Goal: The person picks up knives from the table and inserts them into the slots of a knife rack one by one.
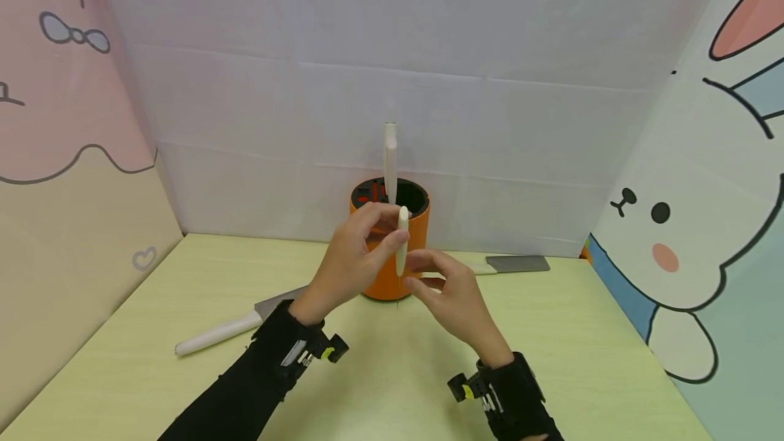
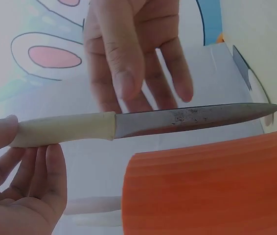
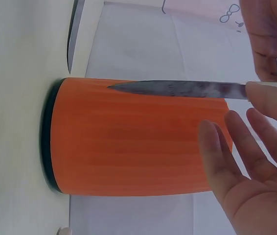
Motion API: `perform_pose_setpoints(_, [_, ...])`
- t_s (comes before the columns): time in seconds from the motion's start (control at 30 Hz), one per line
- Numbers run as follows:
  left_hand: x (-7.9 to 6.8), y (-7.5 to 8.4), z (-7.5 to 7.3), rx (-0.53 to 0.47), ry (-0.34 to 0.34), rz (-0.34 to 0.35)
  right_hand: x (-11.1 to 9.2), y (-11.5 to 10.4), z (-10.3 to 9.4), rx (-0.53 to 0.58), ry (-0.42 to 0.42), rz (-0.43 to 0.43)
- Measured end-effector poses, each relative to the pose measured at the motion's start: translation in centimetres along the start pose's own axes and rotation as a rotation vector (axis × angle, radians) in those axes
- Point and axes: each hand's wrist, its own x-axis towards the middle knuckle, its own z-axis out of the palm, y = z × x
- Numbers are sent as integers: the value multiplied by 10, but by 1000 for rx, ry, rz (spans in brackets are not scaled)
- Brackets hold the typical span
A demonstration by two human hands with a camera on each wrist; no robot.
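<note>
My left hand [image 1: 349,250] pinches the cream handle of a pointed kitchen knife [image 1: 401,243] between thumb and fingers. The blade [image 2: 177,121] points down toward the table in front of an orange round knife block [image 1: 388,281]. Beside the knife, on its right, my right hand [image 1: 453,298] has its fingers spread and loosely bent. One fingertip [image 3: 265,100] is right at the junction of handle and blade, in the right wrist view. A white-handled utensil [image 1: 390,155] stands upright in the block, its lower part hidden inside.
A white-handled knife [image 1: 214,335] lies on the table at left, its wide blade partly behind my left forearm. Another wide-bladed knife [image 1: 517,264] lies at the back right, near the white backdrop [image 1: 520,121]. Cartoon-printed panels [image 1: 667,223] border the table's sides.
</note>
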Motion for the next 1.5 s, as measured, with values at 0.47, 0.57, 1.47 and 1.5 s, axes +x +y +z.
perform_pose_setpoints(0.47, [50, 45, -42, 53, 0, 20, -1, 25, -1, -63, -35, 1])
perform_pose_setpoints(0.57, [59, 48, -48, 67, 16, 33, -1, 26, 0, -58, -36, -2])
perform_pose_setpoints(1.47, [118, 28, -62, 134, 68, 99, -3, 28, -2, -61, -41, 5])
perform_pose_setpoints(1.5, [119, 21, -62, 137, 66, 101, -3, 28, -2, -62, -41, 6])
